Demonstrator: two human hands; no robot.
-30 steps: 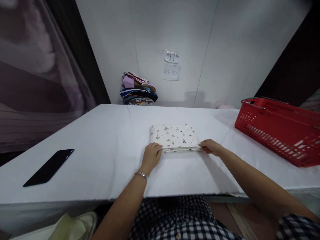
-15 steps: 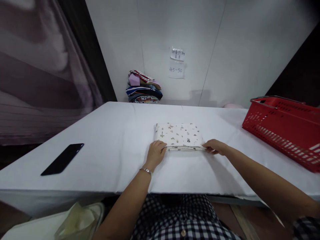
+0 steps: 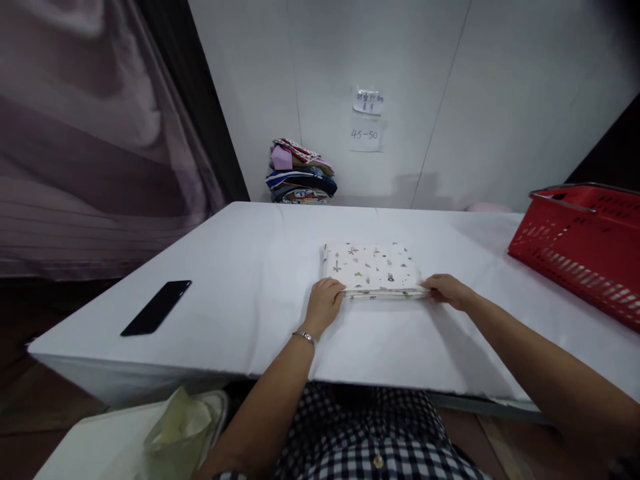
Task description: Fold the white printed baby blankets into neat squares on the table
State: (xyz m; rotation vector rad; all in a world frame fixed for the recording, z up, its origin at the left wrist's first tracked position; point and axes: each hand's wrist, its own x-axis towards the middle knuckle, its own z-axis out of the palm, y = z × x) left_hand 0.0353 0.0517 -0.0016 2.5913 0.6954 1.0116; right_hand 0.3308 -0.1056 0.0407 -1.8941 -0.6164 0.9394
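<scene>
A folded white cloth with small printed figures (image 3: pixel 373 267) lies flat on the white table (image 3: pixel 260 267) in front of me. My left hand (image 3: pixel 325 305) grips its near left corner, fingers curled on the edge. At the near right corner, my right hand (image 3: pixel 449 291) pinches the cloth's edge the same way. A thin bracelet circles my left wrist.
A black phone (image 3: pixel 157 307) lies on the table's left side. A red plastic basket (image 3: pixel 580 240) stands at the right. A stack of folded clothes (image 3: pixel 300 172) sits by the far wall under paper notes. A pale bag (image 3: pixel 175 427) lies below the table edge.
Both hands stay on the cloth's near corners. The view has swung to the left, so everything sits further right in the picture.
</scene>
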